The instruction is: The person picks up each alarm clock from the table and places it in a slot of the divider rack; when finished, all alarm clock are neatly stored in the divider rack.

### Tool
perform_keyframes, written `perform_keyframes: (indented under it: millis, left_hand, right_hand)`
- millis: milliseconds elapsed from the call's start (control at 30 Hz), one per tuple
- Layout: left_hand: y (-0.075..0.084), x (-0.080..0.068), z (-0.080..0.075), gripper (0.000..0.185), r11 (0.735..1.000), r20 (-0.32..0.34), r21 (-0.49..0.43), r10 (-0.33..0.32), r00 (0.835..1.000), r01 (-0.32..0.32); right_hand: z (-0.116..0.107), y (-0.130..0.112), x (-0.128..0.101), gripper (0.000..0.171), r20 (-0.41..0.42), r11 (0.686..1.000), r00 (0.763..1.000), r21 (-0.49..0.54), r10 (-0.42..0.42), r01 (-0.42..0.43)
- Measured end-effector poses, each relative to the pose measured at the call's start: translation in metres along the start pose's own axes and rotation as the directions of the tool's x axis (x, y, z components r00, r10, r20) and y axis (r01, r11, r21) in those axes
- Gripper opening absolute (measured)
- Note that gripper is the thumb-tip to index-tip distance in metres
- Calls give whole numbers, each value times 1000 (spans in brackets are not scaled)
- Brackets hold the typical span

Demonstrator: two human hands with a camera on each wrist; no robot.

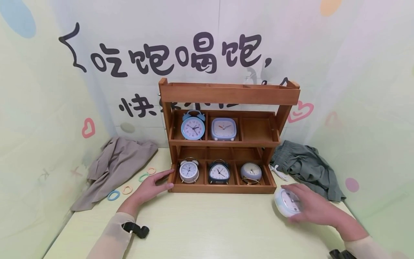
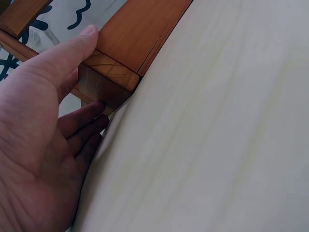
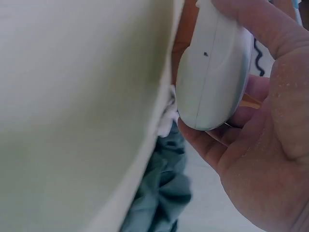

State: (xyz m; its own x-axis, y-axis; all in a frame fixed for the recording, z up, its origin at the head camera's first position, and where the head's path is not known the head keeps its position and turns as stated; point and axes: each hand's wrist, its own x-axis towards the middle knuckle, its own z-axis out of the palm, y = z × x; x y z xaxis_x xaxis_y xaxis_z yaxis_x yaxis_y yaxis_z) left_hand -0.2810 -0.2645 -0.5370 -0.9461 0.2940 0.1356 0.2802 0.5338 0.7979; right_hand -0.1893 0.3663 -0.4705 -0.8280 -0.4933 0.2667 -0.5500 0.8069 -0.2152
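- Nearest us, at five o'clock on the pale, smooth tabletop [image 1: 207,223], our right hand [image 1: 315,208] grips a round white alarm clock [image 1: 286,203]; its fingers curl over the glossy plastic case, clamped on it.
- The right wrist view shows what the head view cannot: the clock's [image 3: 212,72] rounded rim with a fine seam running round it, the thumb above and the fingers [image 3: 207,140] cupped beneath, the clock tipped on edge at the tabletop's border.
- At seven o'clock our left hand [image 1: 148,187] lies flat, fingers straight and together, pressing the lower left corner of the wooden rack [image 1: 226,95].
- The left wrist view gives the grain of that corner block [image 2: 108,72], the thumb resting on top and the fingers [image 2: 84,123] against its side; they hold nothing.
- Inside the rack's lower shelf stand a white twin-bell clock [image 1: 189,171], a dark clock [image 1: 219,172] and a grey-blue domed clock [image 1: 251,172].
- The upper shelf holds a blue twin-bell clock [image 1: 193,126] and a blue square clock [image 1: 223,128], with the right compartment bare wood.
- At nine o'clock lie pastel hair rings [image 1: 127,189] beside a crumpled beige cloth [image 1: 113,169].
- At three o'clock sits a rumpled grey-green garment [image 1: 307,169].
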Motion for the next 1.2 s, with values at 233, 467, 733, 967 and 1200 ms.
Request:
perform_keyframes:
  millis: [233, 467, 733, 967, 1200]
  left_hand:
    - [-3, -1, 0, 64, 1000, 1, 2, 1, 1000, -1]
    - [-4, -1, 0, 64, 1000, -1, -11, 2, 1000, -2]
    - [-4, 0, 0, 65, 1000, -1, -28, 2, 1000, -2]
    - [-1, 0, 1, 66, 999, 8, -32, 5, 1000, -4]
    - [-3, 1, 0, 66, 1000, 0, -25, 12, 1000, -12]
  right_hand:
    - [-41, -23, 45, 110, -95, 1000, 995, 6, -25, 26]
    - [-79, -53, 103, 113, -241, 995, 967, -64, -87, 74]
    - [-102, -75, 170, 108, -316, 985, 940, -152, -128, 83]
    - [-113, -72, 210, 107, -303, 976, 951, -218, -65, -3]
    - [-114, -62, 230, 104, -233, 961, 972, -272, -26, -39]
